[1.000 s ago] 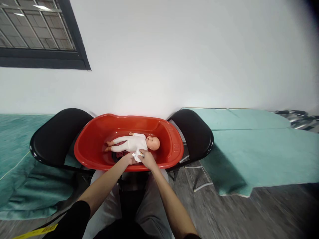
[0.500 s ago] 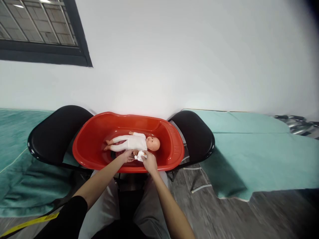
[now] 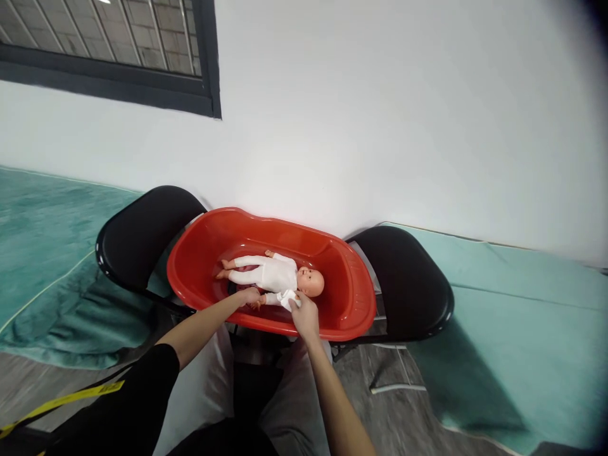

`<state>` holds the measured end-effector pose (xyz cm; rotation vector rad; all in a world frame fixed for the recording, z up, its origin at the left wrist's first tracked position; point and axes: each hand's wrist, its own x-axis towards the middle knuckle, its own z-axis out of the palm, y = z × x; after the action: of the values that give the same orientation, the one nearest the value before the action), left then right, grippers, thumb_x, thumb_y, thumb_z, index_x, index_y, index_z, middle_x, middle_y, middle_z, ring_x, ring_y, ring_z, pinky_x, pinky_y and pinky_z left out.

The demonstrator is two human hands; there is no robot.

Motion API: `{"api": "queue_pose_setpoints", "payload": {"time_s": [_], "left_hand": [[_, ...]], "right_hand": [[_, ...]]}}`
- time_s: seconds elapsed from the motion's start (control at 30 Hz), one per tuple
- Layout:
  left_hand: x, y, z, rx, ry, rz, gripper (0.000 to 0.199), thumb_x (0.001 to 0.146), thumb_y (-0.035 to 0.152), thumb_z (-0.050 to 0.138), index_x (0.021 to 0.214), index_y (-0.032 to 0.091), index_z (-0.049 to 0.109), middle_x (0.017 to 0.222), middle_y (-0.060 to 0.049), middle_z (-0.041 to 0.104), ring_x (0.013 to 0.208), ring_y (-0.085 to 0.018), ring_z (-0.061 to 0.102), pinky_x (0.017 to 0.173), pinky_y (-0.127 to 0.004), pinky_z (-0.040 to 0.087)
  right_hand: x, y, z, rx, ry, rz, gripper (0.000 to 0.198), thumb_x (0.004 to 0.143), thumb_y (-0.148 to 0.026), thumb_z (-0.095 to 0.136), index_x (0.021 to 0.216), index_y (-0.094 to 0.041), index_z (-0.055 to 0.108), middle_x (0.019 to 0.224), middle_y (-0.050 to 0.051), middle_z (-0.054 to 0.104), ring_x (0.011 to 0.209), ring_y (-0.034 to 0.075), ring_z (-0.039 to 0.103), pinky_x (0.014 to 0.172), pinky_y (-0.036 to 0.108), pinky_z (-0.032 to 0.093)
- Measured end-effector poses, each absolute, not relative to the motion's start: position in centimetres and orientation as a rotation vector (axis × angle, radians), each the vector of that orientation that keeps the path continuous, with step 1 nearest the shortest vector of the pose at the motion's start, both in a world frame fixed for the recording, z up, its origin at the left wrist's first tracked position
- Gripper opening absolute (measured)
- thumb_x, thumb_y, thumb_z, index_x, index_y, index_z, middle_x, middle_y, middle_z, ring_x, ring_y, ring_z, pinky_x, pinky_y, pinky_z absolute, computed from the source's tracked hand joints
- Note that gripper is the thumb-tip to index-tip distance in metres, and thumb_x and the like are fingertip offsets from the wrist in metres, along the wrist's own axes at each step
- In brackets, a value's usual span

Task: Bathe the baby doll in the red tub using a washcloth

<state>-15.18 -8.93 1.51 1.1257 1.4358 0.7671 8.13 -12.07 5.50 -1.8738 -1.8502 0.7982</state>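
A baby doll point(image 3: 280, 273) with a bald head and a white cloth body lies on its back in a red baby bathtub point(image 3: 365, 297), its head toward the right. My left hand point(image 3: 247, 296) is closed around the doll's near hand, and that arm stretches out along the tub's near side. In my right hand point(image 3: 306, 316) a small white cloth point(image 3: 287, 297) is pinched, resting against the upper part of the same arm, close to the shoulder. Something dark, partly hidden behind my left hand, shows on the tub floor.
Black chairs stand at both ends of the tub, one left point(image 3: 147, 234) and one right point(image 3: 403, 282). Green covers point(image 3: 503, 329) spread beyond them. Behind is a white wall point(image 3: 370, 126) with a barred window point(image 3: 123, 44). Grey wood-look flooring point(image 3: 354, 386) shows below.
The view has turned, shifting the tub rightward and tilting it. My right hand has moved the cloth from near the doll's hand up toward its shoulder, while the arm is now drawn out straighter.
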Motion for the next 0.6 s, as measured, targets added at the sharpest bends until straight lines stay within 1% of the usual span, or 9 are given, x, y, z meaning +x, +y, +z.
{"api": "queue_pose_setpoints", "payload": {"time_s": [0.1,0.17,0.23,0.3,0.33,0.4,0.5,0.57,0.6], "left_hand": [[-14.9,-8.0,-0.2,1.433,1.691,0.284,0.044,0.083,0.014,0.078,0.123,-0.002,0.073,0.113,-0.021,0.078,0.112,-0.032,0.067,0.101,-0.037,0.051],[-14.9,-7.2,-1.1,1.608,1.782,0.145,0.048,0.089,0.017,0.074,0.135,0.004,0.073,0.122,-0.020,0.077,0.112,-0.030,0.070,0.102,-0.036,0.051],[-14.9,-6.2,-1.6,1.813,1.829,0.166,0.048,0.097,0.020,0.066,0.144,0.013,0.071,0.138,-0.017,0.073,0.122,-0.030,0.070,0.108,-0.034,0.050],[-14.6,-5.5,-1.9,2.012,1.825,0.193,0.051,0.100,0.025,0.066,0.150,0.018,0.069,0.153,-0.016,0.066,0.139,-0.033,0.063,0.119,-0.037,0.046],[-14.4,-5.2,-2.1,2.097,1.808,0.178,0.056,0.099,0.029,0.070,0.154,0.019,0.067,0.160,-0.017,0.061,0.148,-0.036,0.056,0.125,-0.040,0.042],[-13.8,-4.9,-2.7,2.219,1.754,0.060,0.081,0.090,0.039,0.086,0.163,0.017,0.059,0.172,-0.021,0.049,0.160,-0.045,0.041,0.133,-0.053,0.032],[-12.5,-4.6,-4.0,2.294,1.661,-0.244,0.123,0.076,0.054,0.100,0.177,0.014,0.041,0.182,-0.029,0.029,0.168,-0.056,0.019,0.134,-0.075,0.013],[-11.9,-4.3,-4.9,2.306,1.632,-0.402,0.137,0.072,0.055,0.103,0.181,0.014,0.032,0.183,-0.032,0.022,0.169,-0.059,0.011,0.130,-0.083,0.005],[-11.7,-4.2,-5.2,2.317,1.636,-0.439,0.137,0.072,0.051,0.104,0.182,0.014,0.031,0.183,-0.032,0.022,0.169,-0.059,0.012,0.130,-0.085,0.004]], "right_hand": [[8.2,-12.1,5.1,-1.862,-1.836,0.757,0.047,0.103,-0.032,0.057,0.143,-0.014,0.076,0.139,0.014,0.078,0.128,0.031,0.075,0.112,0.034,0.055],[8.4,-12.0,4.7,-1.847,-1.818,0.741,0.048,0.102,-0.034,0.056,0.140,-0.015,0.077,0.135,0.015,0.079,0.125,0.031,0.076,0.110,0.035,0.056],[8.6,-11.9,4.2,-1.842,-1.788,0.730,0.051,0.101,-0.037,0.055,0.140,-0.014,0.078,0.134,0.016,0.080,0.125,0.032,0.076,0.110,0.037,0.057],[8.8,-11.7,3.6,-1.839,-1.757,0.716,0.054,0.100,-0.040,0.055,0.141,-0.013,0.077,0.134,0.018,0.079,0.126,0.033,0.076,0.111,0.038,0.057],[8.9,-11.6,3.3,-1.832,-1.746,0.710,0.056,0.100,-0.042,0.054,0.142,-0.013,0.077,0.135,0.018,0.079,0.126,0.033,0.076,0.111,0.039,0.057],[9.1,-11.5,2.9,-1.812,-1.732,0.707,0.059,0.099,-0.046,0.053,0.141,-0.013,0.078,0.133,0.018,0.079,0.125,0.033,0.077,0.111,0.039,0.057],[9.3,-11.4,2.4,-1.780,-1.711,0.726,0.060,0.098,-0.052,0.052,0.135,-0.014,0.080,0.128,0.017,0.081,0.119,0.032,0.078,0.108,0.038,0.059],[9.4,-11.4,2.2,-1.770,-1.687,0.738,0.060,0.097,-0.054,0.052,0.133,-0.015,0.080,0.126,0.016,0.082,0.116,0.032,0.078,0.107,0.037,0.059],[9.4,-11.4,2.2,-1.767,-1.676,0.744,0.061,0.097,-0.055,0.052,0.132,-0.015,0.080,0.126,0.016,0.082,0.116,0.032,0.078,0.106,0.037,0.059]]}}
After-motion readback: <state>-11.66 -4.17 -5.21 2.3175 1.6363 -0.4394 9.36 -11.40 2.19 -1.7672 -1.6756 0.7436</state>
